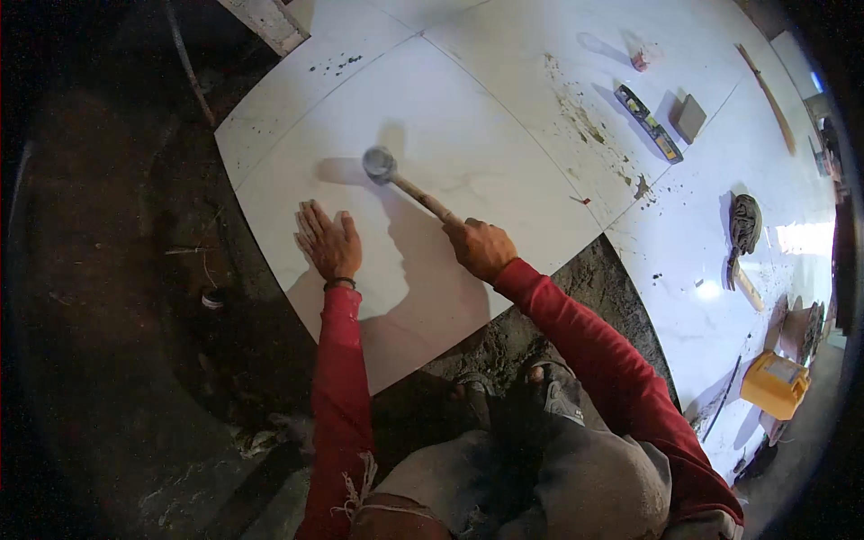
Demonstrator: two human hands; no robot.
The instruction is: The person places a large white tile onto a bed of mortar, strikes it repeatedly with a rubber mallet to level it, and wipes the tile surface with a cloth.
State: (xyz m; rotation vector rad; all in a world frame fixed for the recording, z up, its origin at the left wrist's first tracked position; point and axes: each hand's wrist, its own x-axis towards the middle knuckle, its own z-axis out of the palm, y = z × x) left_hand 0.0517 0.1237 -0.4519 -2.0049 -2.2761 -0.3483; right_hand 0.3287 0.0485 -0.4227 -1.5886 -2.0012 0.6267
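Observation:
My right hand (483,248) is closed round the wooden handle of a mallet (423,197). The mallet's grey, rounded head is a little blurred and is over the middle of a large white floor tile (513,189); whether it touches the tile I cannot tell. Flat on the same tile, near its left edge, lies my left hand (330,241), fingers stretched out and holding nothing. Shadows of the mallet and of my upper body fall across the tile.
Dark rough ground (117,297) borders the tile at left; grey mortar (576,292) shows by my feet. On the tiles at right are a spirit level (648,124), a grey block (689,119), a trowel (745,225), a yellow jerrycan (775,385) and a wooden stick (768,97).

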